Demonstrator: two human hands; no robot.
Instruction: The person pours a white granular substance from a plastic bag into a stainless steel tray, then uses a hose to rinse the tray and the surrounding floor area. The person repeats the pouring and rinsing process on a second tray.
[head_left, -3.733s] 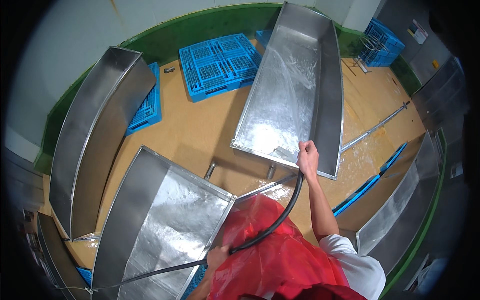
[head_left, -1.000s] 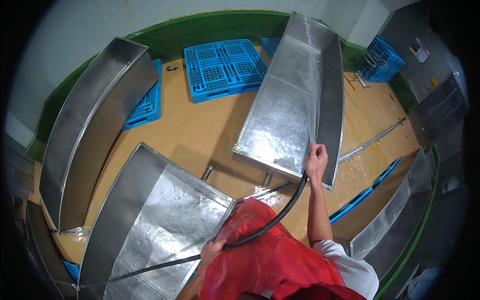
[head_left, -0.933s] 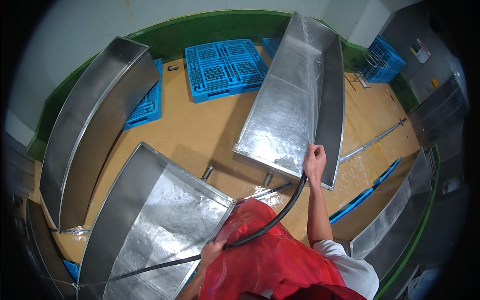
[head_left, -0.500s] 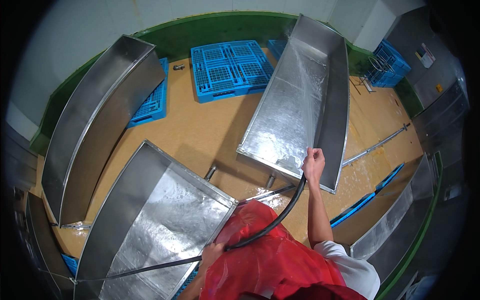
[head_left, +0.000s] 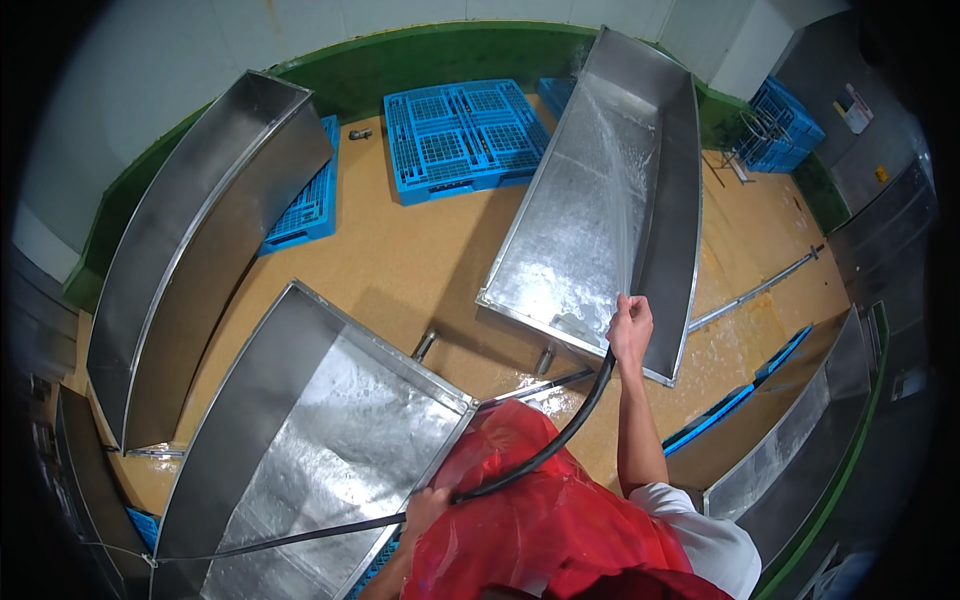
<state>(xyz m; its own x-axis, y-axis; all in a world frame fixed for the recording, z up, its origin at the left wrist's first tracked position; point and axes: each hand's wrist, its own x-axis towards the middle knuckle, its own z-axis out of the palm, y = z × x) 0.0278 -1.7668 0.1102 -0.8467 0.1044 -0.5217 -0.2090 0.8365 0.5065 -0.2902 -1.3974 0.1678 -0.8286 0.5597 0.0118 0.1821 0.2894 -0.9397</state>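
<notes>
Right hand point(head_left: 631, 328) grips hose point(head_left: 577, 427), aiming spray point(head_left: 614, 170) 12 o'clock into trough point(head_left: 560, 215); left hand point(head_left: 428, 508) clamps farther back, likely steadying it.

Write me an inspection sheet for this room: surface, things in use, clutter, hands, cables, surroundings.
Surface: tan floor, shiny wet patches toward the right.
Things in use: black hose, sending water into the steel trough ahead.
Clutter: blue pallet lying flat; small metal fitting on the floor.
Hands: right hand grips the hose near its spraying end; left hand grips it farther back.
Cables: thin line at lower left, kind unclear.
Surroundings: pale wall above a green band.
</notes>
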